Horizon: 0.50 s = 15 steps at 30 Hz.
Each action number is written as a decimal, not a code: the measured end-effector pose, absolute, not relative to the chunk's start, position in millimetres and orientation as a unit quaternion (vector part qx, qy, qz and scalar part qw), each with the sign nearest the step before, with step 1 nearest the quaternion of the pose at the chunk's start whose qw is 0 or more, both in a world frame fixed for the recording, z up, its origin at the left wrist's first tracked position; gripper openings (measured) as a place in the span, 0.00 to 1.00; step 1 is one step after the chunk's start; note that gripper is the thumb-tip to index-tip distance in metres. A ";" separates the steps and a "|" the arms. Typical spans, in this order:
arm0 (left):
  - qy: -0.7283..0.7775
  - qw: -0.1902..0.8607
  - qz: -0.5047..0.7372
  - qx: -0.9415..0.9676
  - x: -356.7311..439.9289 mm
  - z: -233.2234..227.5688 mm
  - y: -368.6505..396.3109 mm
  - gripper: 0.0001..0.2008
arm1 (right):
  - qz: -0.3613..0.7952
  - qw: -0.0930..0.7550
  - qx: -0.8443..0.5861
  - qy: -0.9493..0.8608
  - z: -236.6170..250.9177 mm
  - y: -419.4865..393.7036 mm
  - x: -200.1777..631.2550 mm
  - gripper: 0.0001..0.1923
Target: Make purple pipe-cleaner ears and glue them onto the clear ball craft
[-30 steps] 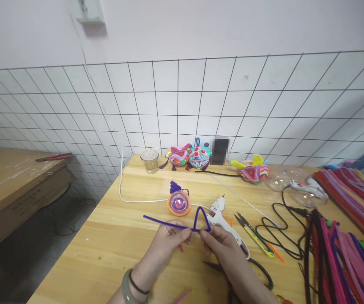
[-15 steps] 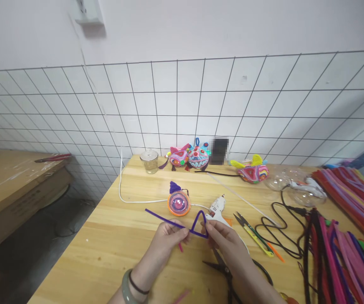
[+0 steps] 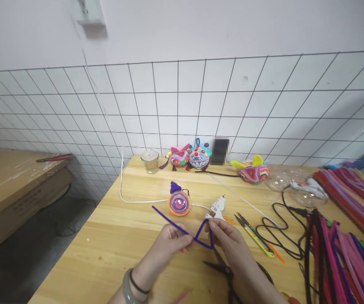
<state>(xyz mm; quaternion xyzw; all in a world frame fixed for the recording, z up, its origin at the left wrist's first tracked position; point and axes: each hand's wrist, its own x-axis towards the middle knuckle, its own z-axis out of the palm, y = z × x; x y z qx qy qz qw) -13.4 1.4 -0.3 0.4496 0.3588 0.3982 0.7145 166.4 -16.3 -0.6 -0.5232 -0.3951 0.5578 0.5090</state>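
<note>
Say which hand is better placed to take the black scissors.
Probably the right hand: the black scissors lie closer to it than to the left hand. Both hold the purple stem, so the right would have to let go.

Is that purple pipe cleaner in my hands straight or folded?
Partly folded: the pipe cleaner forms a triangle at your right hand; its other end extends straight past your left hand.

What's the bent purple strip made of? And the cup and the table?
Purple strip: matte, maybe fuzz-covered wire, as it's bent into a triangle. Cup: clear, shiny glass or plastic; you can see through it. Table: smooth wood, or something wood-like, with streaky grain.
</note>
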 end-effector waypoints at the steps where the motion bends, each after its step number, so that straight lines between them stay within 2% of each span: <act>1: 0.356 0.716 0.397 0.450 -13.3 0.1 1.3 0.11 | 0.555 0.510 -0.525 -0.395 -0.1 -16.5 166.3 0.21; 15: 0.361 0.719 0.394 0.445 -13.8 5.4 0.3 0.12 | 0.552 0.513 -0.519 -0.403 2.8 -18.7 166.4 0.19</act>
